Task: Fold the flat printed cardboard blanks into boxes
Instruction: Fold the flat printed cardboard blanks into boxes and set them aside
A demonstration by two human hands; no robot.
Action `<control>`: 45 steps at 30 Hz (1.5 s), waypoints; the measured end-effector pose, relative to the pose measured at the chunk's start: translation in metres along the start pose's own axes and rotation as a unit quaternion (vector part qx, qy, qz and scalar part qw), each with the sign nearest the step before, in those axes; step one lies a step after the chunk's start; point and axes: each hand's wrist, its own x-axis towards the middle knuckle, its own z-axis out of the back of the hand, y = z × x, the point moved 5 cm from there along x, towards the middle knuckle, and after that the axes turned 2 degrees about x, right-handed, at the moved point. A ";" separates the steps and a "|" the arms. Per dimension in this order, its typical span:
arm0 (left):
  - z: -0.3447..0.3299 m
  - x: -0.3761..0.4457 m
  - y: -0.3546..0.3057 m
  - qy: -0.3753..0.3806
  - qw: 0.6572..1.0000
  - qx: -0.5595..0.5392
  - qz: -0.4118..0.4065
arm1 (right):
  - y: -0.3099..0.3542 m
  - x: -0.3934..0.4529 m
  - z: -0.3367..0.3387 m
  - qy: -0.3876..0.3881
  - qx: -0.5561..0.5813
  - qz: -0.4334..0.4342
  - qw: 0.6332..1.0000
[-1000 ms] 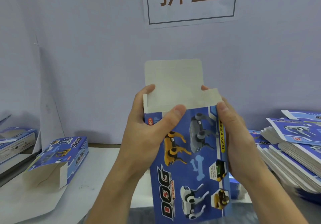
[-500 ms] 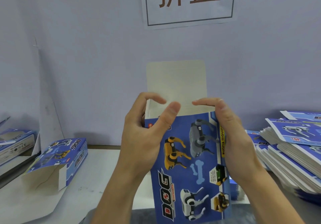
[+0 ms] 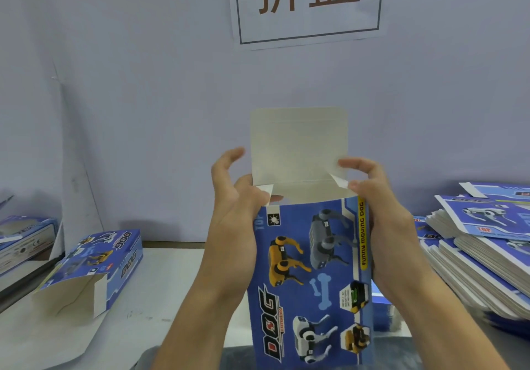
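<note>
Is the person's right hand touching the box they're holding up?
Touching. In the head view the right hand grips the right edge of the box, its thumb pressing the small side flap at the open top.

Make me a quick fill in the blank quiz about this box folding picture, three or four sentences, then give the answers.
1. The box held upright by the left hand and right hand is printed mostly in the colour ____.
2. Its large top flap stands ____, not yet tucked in.
3. The stack of flat blanks lies on the person's ____ side.
4. The word printed in large letters low on the box's front is ____.

Answers: blue; upright; right; DOG
</note>
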 end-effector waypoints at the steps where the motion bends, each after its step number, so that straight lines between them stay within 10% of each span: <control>1: 0.000 0.000 0.001 -0.004 1.000 0.000 -0.003 | -0.002 -0.003 0.003 -0.001 0.008 -0.001 1.000; 15: 0.021 0.001 0.008 -0.164 0.987 -0.005 -0.006 | -0.014 -0.011 -0.010 -0.129 0.067 -0.026 0.989; 22: 0.022 0.001 0.011 -0.193 0.979 -0.011 0.068 | -0.016 0.003 -0.008 0.025 -0.020 -0.029 0.999; 31: 0.023 0.002 0.012 -0.065 0.977 -0.054 0.194 | -0.009 -0.002 0.026 -0.028 -0.038 -0.059 0.997; 35: 0.042 0.006 0.017 -0.057 0.984 0.065 0.156 | -0.027 -0.022 -0.010 0.175 -0.055 -0.241 0.953; 37: 0.049 0.010 0.023 -0.040 0.977 0.142 0.154 | -0.030 -0.021 -0.013 0.150 -0.001 -0.335 0.930; 45: 0.021 0.011 0.047 0.045 0.979 0.150 0.132 | -0.035 -0.009 0.007 -0.013 -0.066 -0.178 0.982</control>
